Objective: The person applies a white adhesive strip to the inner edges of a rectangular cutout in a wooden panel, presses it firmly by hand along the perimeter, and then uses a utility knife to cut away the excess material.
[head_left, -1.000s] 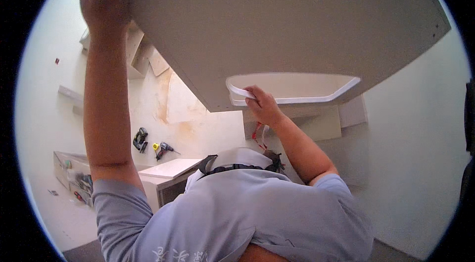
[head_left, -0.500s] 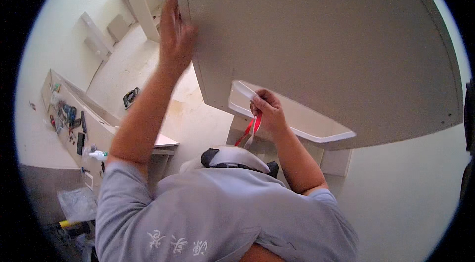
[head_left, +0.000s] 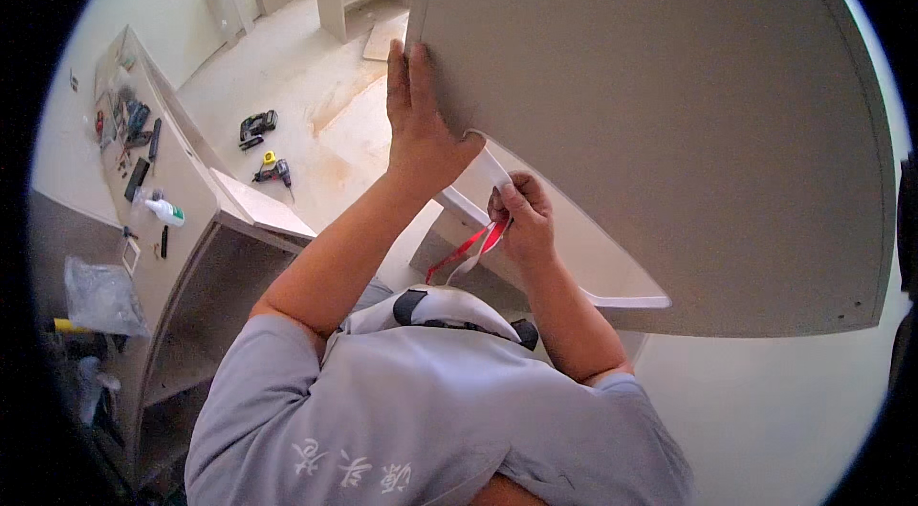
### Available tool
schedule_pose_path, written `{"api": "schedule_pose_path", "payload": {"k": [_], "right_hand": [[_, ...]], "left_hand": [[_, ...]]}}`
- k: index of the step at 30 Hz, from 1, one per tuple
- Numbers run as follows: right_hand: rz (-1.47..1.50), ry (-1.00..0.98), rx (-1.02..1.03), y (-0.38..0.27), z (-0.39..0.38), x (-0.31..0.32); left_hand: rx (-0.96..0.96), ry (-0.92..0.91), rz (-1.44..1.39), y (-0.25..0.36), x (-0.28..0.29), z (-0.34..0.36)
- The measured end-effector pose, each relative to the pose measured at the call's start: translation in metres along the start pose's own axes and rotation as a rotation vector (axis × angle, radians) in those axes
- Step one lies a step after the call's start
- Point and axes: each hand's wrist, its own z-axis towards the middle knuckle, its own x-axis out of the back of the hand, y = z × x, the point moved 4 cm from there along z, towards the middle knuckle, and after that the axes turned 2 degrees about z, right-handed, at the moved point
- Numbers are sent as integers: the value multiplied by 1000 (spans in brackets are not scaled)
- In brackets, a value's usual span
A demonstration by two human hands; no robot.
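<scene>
Pinching the thin white strip (head_left: 491, 162), with a narrow red ribbon (head_left: 493, 237) just below, my right hand (head_left: 524, 214) is at the left part of the opening (head_left: 585, 253) in the large flat grey panel (head_left: 660, 114). My left hand (head_left: 422, 130) has its fingers spread against the panel's left edge, near the strip.

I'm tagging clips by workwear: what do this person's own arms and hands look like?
The left hand and right hand are both bare, without gloves, and no watch or wristband shows. The forearms are uncovered below the short sleeves of a grey shirt, which carries white lettering on its front.
</scene>
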Motion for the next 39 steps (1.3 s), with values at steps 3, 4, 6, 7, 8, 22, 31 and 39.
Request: {"api": "schedule_pose_path", "payload": {"k": [3,4,6,7,8,22,31,39], "right_hand": [[-49,11,4,-5,-1,-4],[-83,5,10,-5,-1,-6],[-99,17,-7,-1,-1,-5],[-107,25,-13,1,-1,-5],[-110,30,-14,2,-2,-5],[-125,43,-146,-4,5,-24],[-72,27,-232,-18,7,-32],[-128,62,-335,-17,19,-38]], "left_hand": [[-120,136,-28,8,0,4],[-183,191,-38,10,1,4],[-216,233,-27,9,2,6],[-234,254,-24,9,2,5],[-227,238,-22,8,2,4],[69,-13,-79,3,20,5],[133,-143,68,9,20,12],[212,-223,75,9,21,16]]}}
